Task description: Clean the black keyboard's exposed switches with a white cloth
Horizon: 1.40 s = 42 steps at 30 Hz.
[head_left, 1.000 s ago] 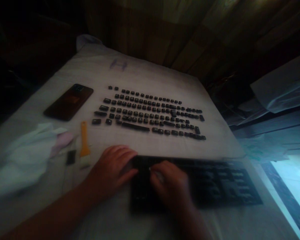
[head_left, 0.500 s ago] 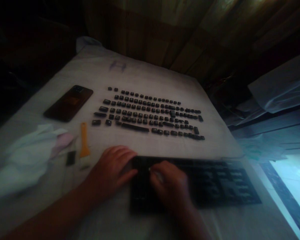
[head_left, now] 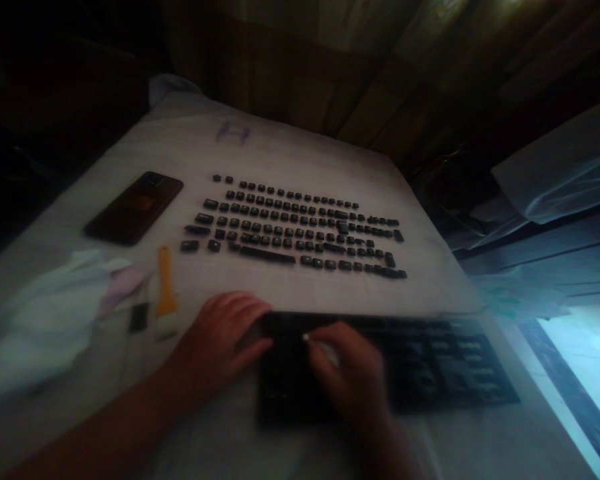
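A black keyboard (head_left: 470,380) lies on the white cloth, its left part dark and bare where keycaps are off. My left hand (head_left: 227,340) grips its upper left corner, with the thumb at the left edge and the fingers behind the corner. Over the bare left part, my right hand (head_left: 353,367) is closed in a pinch on a thin white-tipped stick (head_left: 307,338), which looks like a cotton swab; most of it is hidden in the fingers. Beyond the keyboard, loose black keycaps (head_left: 267,255) are laid out in rows.
A yellow-handled brush (head_left: 165,283) lies left of my left hand, beside a small dark tool (head_left: 139,317) and a crumpled white cloth (head_left: 60,313). Farther back lies a dark phone (head_left: 135,207). Curtains hang behind the white-covered surface (head_left: 300,147).
The white tip in my right hand has shifted slightly right over the keyboard's bare part. My left hand stays at the corner. The whole view has moved a little.
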Tool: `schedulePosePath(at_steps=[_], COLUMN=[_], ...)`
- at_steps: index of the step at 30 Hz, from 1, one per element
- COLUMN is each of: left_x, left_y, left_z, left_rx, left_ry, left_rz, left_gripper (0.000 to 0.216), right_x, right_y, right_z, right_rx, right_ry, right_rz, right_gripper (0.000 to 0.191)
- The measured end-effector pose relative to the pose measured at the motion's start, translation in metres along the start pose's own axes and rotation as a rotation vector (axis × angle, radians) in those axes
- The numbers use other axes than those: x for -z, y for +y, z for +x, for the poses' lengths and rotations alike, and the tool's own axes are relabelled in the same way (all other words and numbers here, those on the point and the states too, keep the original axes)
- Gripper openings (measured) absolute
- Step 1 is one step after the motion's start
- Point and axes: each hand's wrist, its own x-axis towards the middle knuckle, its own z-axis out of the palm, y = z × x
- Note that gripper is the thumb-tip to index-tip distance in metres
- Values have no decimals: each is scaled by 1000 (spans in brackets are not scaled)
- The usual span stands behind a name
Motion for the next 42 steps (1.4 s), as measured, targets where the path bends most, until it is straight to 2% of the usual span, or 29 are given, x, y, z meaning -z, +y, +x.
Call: schedulePosePath(at_steps=[8, 15, 37, 42], left_x=[1, 0, -1, 1], left_y=[-1, -2, -2, -1], left_z=[1, 1, 0, 2], left_rx=[-28, -22, -20, -24], left_ry=[20, 18, 22, 20], left_rz=[29, 27, 21, 17], left_gripper=[39, 38, 38, 38], right_x=[14, 6, 6, 4], right_y=[14, 13, 10, 9], right_z=[-6, -9, -4, -3], right_rx=[-4, 53, 127, 83], right_ry=[73, -23, -119, -128], right_rz=[-90, -89, -184, -202], right_gripper=[18, 18, 20, 20])
